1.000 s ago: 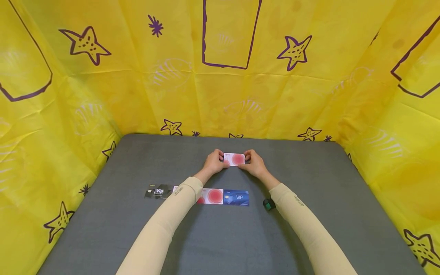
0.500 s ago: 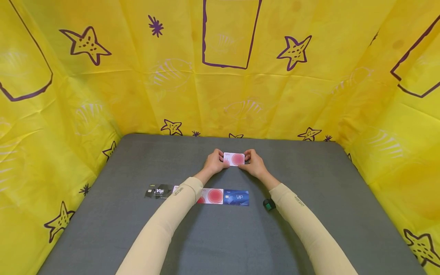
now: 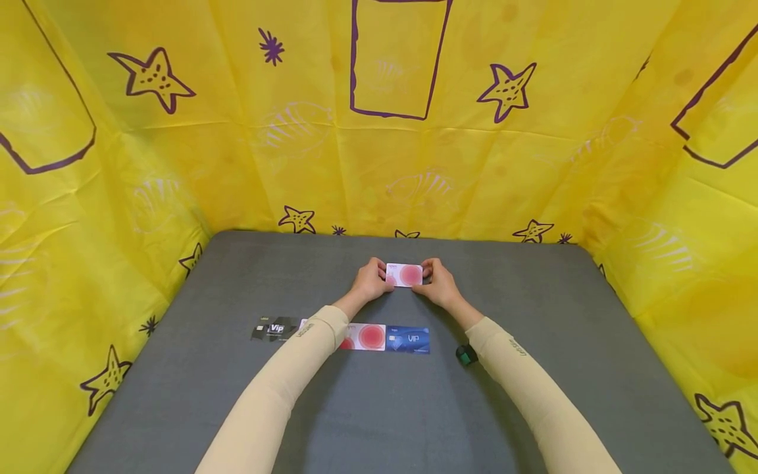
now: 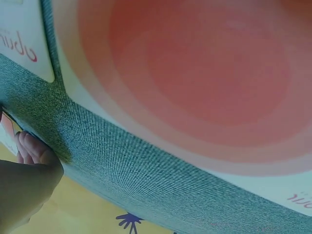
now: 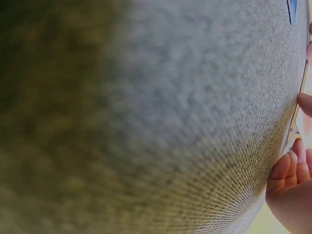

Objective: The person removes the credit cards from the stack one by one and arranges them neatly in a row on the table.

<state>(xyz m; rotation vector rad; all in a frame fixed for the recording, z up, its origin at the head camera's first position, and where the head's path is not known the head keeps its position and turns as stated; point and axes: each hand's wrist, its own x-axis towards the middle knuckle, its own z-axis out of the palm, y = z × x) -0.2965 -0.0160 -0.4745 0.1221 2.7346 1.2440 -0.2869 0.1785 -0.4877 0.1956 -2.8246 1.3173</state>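
Between my two hands a white card with red circles point(image 3: 405, 275) is held near the far part of the table. My left hand point(image 3: 370, 280) pinches its left edge and my right hand point(image 3: 439, 283) pinches its right edge. Nearer to me lies a row of cards: a black Vip card point(image 3: 275, 329), a white card with red circles point(image 3: 368, 336) and a blue VIP card point(image 3: 407, 340). My left sleeve covers part of the row. In the left wrist view a red-circled card point(image 4: 204, 83) fills much of the picture, with my left hand point(image 4: 34, 165) at the left edge.
A grey cloth point(image 3: 385, 408) covers the table. Yellow sheets with starfish drawings point(image 3: 379, 164) enclose its back and sides. A small dark object with a green face point(image 3: 466, 355) is beside my right sleeve point(image 3: 509, 362).
Both hands keep their hold on the card at nearly the same spot. The card's face is turned very slightly; the view has shifted a little.
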